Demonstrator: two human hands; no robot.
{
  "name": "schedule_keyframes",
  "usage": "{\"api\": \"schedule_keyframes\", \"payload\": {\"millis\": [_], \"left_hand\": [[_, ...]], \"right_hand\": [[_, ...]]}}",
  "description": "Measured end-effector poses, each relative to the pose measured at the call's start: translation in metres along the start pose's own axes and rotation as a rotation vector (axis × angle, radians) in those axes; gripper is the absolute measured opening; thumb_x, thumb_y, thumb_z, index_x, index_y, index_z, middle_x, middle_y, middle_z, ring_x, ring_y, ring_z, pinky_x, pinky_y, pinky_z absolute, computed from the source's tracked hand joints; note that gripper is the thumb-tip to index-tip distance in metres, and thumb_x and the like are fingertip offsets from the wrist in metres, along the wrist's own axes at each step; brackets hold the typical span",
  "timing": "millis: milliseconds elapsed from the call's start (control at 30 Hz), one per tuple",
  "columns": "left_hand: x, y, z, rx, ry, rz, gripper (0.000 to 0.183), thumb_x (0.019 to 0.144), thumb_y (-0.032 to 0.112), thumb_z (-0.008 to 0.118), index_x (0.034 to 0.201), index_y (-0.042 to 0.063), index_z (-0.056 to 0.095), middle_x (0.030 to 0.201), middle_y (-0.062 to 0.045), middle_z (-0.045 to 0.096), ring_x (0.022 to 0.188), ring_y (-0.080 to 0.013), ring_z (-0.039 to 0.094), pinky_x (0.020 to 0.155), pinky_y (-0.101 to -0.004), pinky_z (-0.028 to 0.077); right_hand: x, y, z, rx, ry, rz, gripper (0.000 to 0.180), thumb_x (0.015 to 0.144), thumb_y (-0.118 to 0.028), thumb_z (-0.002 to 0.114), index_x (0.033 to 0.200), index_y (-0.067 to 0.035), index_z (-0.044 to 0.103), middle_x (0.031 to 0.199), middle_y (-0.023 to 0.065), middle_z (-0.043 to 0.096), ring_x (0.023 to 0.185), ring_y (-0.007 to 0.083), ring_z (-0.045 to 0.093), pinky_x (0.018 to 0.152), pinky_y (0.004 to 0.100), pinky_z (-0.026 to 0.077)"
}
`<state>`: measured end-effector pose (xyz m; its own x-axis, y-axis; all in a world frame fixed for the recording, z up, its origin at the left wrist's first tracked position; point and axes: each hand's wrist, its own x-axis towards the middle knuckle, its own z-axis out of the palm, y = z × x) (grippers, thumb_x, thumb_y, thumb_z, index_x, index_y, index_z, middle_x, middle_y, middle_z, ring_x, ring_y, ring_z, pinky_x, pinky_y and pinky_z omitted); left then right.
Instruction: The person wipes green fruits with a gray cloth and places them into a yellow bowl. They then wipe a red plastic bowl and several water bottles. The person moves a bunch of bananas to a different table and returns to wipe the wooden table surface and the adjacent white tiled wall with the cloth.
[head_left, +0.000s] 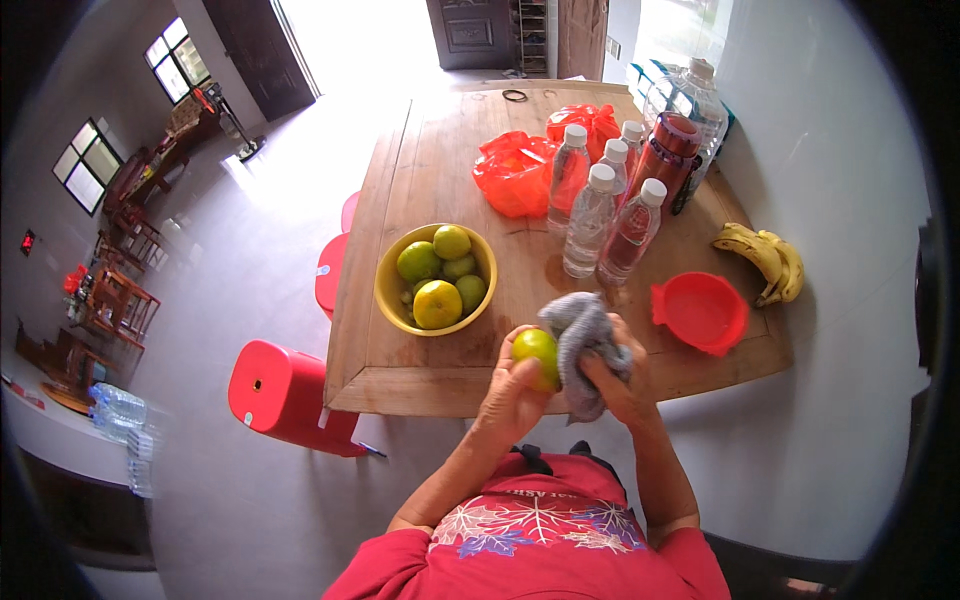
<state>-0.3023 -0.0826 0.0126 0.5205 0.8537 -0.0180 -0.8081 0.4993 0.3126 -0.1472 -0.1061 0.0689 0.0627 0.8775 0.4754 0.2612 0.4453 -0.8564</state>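
Note:
In my left hand (517, 397) is a yellow-green citrus fruit (537, 355), held above the near edge of the wooden table (420, 386). My right hand (626, 379) grips a bunched grey cloth (581, 337) just to the right of the fruit. Whether the cloth touches the fruit is hard to tell. Left of my hands stands a yellow bowl (384, 300) with several green and yellow citrus fruits (437, 304) in it. A shallow red plastic dish (703, 311) lies to the right of the cloth.
Several clear water bottles (589, 225) and a reddish flask (664, 157) stand beyond my hands, near red plastic bags (517, 176). Bananas (772, 262) lie at the right edge. A large clear jug (694, 97) stands behind. Red stools (292, 390) line the table's left side.

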Motion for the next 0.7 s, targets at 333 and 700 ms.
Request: {"api": "schedule_keyframes", "payload": {"millis": [333,700], "left_hand": [[-0.005,0.008,0.022,0.450,0.148,0.220,0.053,0.076,-0.001,0.071,0.119,0.012,0.042,0.102,-0.002,0.053,0.091,-0.0106,0.055,0.080,-0.0242,0.049],[0.009,0.068,0.022,0.981,0.382,0.687,0.055,0.072,0.004,0.076,0.118,0.008,0.045,0.105,-0.004,0.051,0.091,-0.0138,0.054,0.080,-0.0273,0.048]], "right_hand": [[-0.030,0.013,0.038,0.527,0.044,0.641,0.028,0.093,-0.023,0.054,0.109,0.000,0.056,0.094,0.0026,0.060,0.085,0.0100,0.056,0.073,0.0268,0.047],[-0.038,-0.009,0.064,0.017,-0.389,0.006,0.033,0.079,-0.009,0.062,0.108,0.004,0.054,0.101,0.0224,0.056,0.096,0.0383,0.057,0.082,0.0415,0.047]]}}
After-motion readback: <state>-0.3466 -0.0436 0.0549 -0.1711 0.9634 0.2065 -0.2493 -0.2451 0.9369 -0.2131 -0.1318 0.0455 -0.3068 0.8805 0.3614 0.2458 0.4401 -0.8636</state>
